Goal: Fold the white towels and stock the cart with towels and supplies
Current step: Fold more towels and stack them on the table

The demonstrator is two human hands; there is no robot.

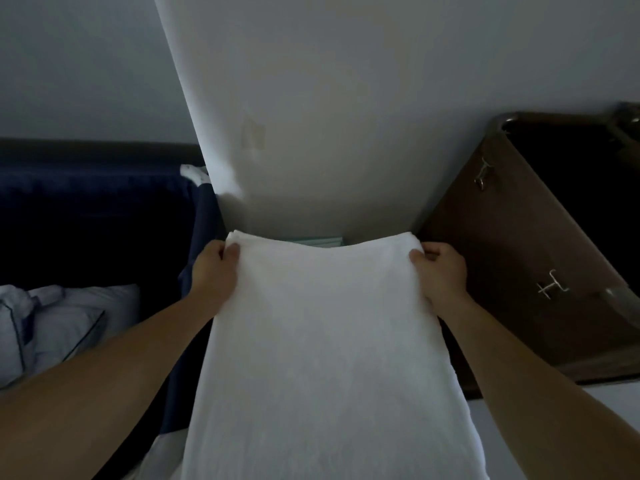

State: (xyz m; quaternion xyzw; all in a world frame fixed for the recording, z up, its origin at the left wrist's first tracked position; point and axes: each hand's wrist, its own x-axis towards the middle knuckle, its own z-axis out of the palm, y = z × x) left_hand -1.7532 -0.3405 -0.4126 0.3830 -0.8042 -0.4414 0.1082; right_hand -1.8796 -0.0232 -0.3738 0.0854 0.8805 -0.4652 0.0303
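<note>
One white towel (322,341) and two hands are in view. The left hand (214,268) pinches the towel's far left corner, thumb on top. The right hand (440,271) grips the far right corner likewise. The towel stretches between them, plain and smooth, its far edge looking doubled and its near end cut off by the frame. Right of the right hand stands one brown container (519,258), its inside too dark to read. Left of the left hand lies dark blue fabric (86,220), with crumpled pale linen (52,323) nearer. A greenish sliver (318,241) beyond the towel is mostly hidden.
</note>
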